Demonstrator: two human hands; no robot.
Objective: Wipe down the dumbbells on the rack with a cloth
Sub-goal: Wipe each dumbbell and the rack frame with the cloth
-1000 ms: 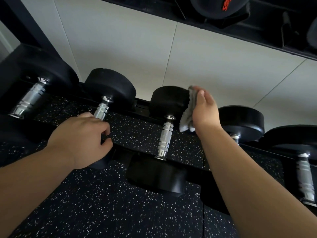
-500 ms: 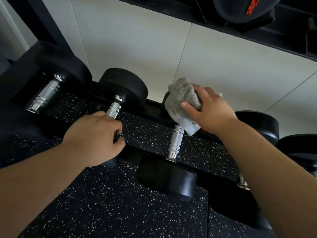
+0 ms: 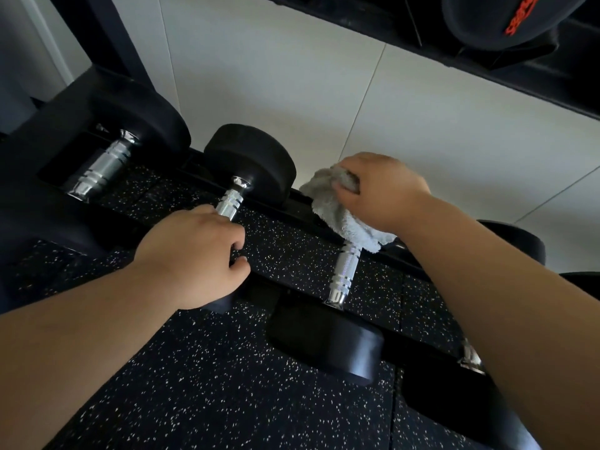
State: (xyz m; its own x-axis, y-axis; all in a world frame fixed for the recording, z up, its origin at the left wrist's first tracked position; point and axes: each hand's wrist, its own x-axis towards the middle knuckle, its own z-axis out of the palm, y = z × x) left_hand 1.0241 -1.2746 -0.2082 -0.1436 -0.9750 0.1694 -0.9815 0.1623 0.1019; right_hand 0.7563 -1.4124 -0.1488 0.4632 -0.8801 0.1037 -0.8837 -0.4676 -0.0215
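Head view: right hand (image 3: 383, 193) clutches the grey cloth (image 3: 344, 219) at centre frame, probably over the far head of the middle dumbbell (image 3: 343, 271), lying lengthwise down-frame; left hand (image 3: 191, 254) grips the neighbouring dumbbell (image 3: 250, 160).

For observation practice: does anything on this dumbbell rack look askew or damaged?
Nothing odd. The black, chrome-handled dumbbells sit neatly in the black rack; the left hand grips one, the right hand holds a grey cloth on the next.
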